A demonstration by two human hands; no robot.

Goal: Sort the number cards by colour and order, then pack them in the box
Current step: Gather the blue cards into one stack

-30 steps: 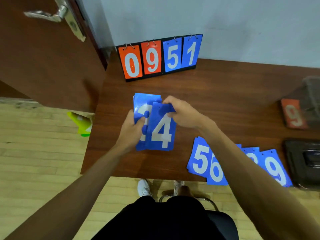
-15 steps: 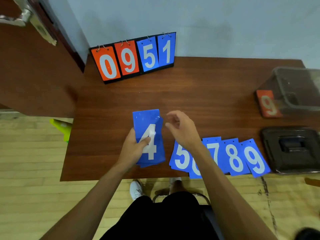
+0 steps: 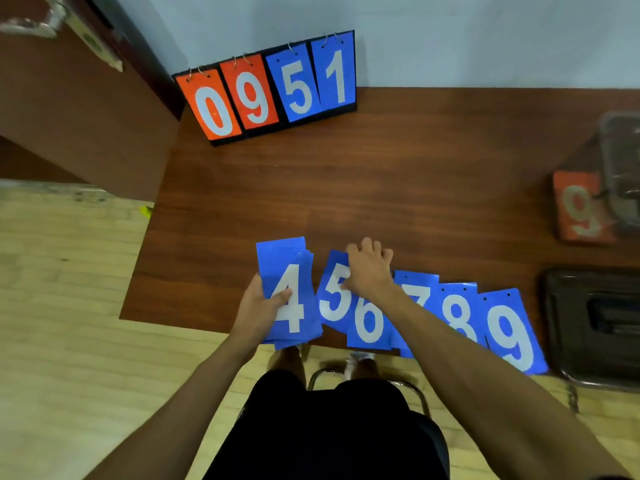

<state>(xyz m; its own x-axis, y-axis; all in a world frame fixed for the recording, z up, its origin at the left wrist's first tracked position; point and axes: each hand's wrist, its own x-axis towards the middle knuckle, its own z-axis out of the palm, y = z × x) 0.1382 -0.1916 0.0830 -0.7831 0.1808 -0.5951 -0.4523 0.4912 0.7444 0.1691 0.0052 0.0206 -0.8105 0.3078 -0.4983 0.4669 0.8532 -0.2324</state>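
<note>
At far left a door (image 3: pixel 69 109) stands beside the bench (image 3: pixel 381 188). At the back of the bench, against the wall, a scoreboard (image 3: pixel 266 91) shows orange 0 and 9, then blue 5 and 1. At the front edge the left hand (image 3: pixel 258 308) pinches a stack (image 3: pixel 289 292) of blue cards, thumb across the face of the top card, a 4; the stack overhangs the bench edge. Just right of it, blue cards lie in an overlapping row: 5 (image 3: pixel 334 292), 6 (image 3: pixel 367 323), 7 (image 3: pixel 417 289), 8 (image 3: pixel 459 313) and 9 (image 3: pixel 510 334). The right hand (image 3: pixel 369 271) rests palm down with fingers loosely spread over the top of the 5 and 6, gripping nothing visible. At the right edge an orange 9 (image 3: pixel 581 209) sits against a clear box (image 3: pixel 621 168), possibly inside it; the blur prevents certainty. Nearer, a dark lid (image 3: pixel 595 327) lies flat on the bench.
</note>
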